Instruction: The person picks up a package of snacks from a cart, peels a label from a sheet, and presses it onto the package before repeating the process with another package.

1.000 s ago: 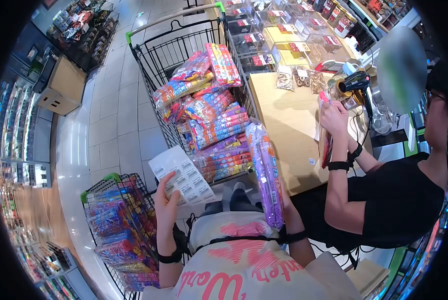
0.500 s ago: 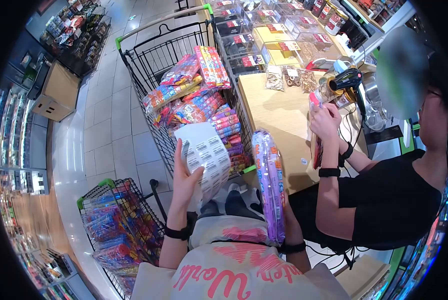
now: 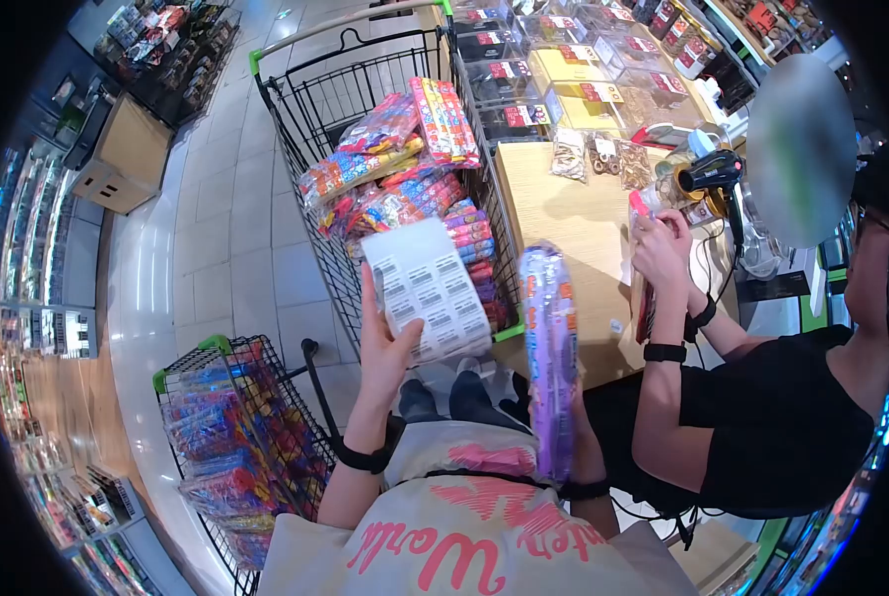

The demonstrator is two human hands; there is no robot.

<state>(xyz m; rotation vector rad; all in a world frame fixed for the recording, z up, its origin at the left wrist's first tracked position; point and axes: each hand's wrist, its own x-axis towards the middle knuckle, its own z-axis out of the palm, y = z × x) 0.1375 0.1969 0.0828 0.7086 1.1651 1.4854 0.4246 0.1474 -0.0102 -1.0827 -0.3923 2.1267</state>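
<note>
My left hand (image 3: 387, 343) grips a sheet of white barcode labels (image 3: 430, 298), thumb on the printed face and fingers behind it. The sheet hangs over the near part of a wire shopping cart (image 3: 350, 89). Colourful plastic-wrapped packs (image 3: 395, 199) are piled in that cart. A long purple wrapped pack (image 3: 552, 358) stands on end to the right, close against my body. My right hand (image 3: 586, 437) is at the pack's right side, its fingers mostly hidden behind the pack.
A co-worker in black (image 3: 752, 417) sits at the right, both hands on a pink-edged item above the wooden table (image 3: 564, 233). A hair dryer (image 3: 713, 171), small bags (image 3: 603, 154) and clear bins (image 3: 579, 74) are beyond. A second loaded cart (image 3: 216, 363) stands lower left.
The label sheet has turned flatter towards the camera in my left hand. The purple pack stays at my right side. The whole view has shifted slightly.
</note>
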